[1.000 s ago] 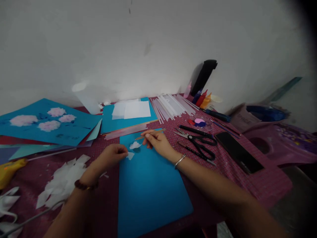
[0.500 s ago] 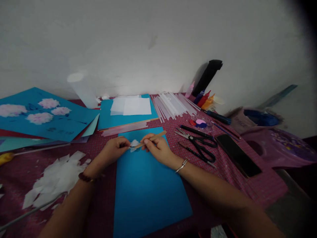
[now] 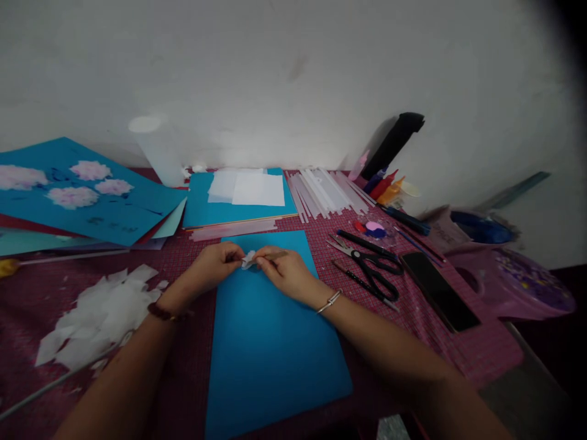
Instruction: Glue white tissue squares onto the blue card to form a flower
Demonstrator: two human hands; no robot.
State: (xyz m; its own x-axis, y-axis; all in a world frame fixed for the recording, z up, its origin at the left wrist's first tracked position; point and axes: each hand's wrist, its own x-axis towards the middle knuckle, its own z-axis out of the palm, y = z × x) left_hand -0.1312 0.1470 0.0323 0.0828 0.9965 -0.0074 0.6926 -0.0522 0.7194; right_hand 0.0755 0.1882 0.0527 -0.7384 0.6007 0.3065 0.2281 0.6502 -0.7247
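Note:
My right hand (image 3: 282, 269) is closed around a flat wooden stick (image 3: 271, 256), whose tip reaches a small crumpled white paper piece (image 3: 248, 260). On the other side of that piece, my left hand (image 3: 221, 263) pinches its edge with thumb and forefinger. Both hands are over the top part of a blue sheet (image 3: 275, 354) lying on the red checked cloth. A heap of white paper pieces (image 3: 98, 318) lies left of my left forearm.
Black scissors (image 3: 371, 266), a knife and a dark phone (image 3: 440, 293) lie to the right. White strips (image 3: 321, 189), paint bottles (image 3: 385, 186) and a stacked blue sheet (image 3: 197, 201) are at the back. A blue sheet with pink flowers (image 3: 73, 197) is at left.
The wooden stick now lies lower and flatter in my right hand, and both hands have drawn closer around the white piece. The camera view has shifted slightly.

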